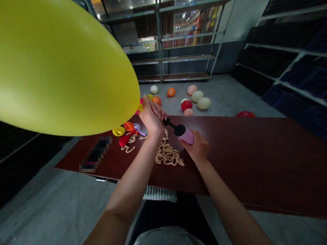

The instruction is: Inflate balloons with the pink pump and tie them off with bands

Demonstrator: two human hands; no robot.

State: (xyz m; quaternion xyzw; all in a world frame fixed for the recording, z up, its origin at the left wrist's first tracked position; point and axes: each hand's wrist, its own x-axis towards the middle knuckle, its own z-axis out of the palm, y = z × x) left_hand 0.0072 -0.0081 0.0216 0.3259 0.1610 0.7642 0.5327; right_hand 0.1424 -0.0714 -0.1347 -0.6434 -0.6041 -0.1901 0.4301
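Observation:
A large inflated yellow balloon [68, 68] fills the upper left of the view. My left hand [152, 115] is closed around its neck, and the fingers hide the mouth. My right hand [198, 147] grips the pink barrel of a hand balloon pump [187, 136]. A black rod runs from the barrel's black end to my left hand; how it meets the balloon is hidden. Below the hands lies a tangled heap of beige long thin balloons [169, 154]. Left of them are uninflated balloons: a yellow one [119, 131], an orange one [129, 126], a red one [124, 140] and a lilac one [138, 128].
A dark reddish-brown table [250, 156] stretches in front of me. At its left end lies a blurred dark object [96, 153]. Several inflated balloons, including an orange one [171, 92], rest on the floor beyond. Metal shelving [160, 44] stands behind; dark crates [301, 81] line the right.

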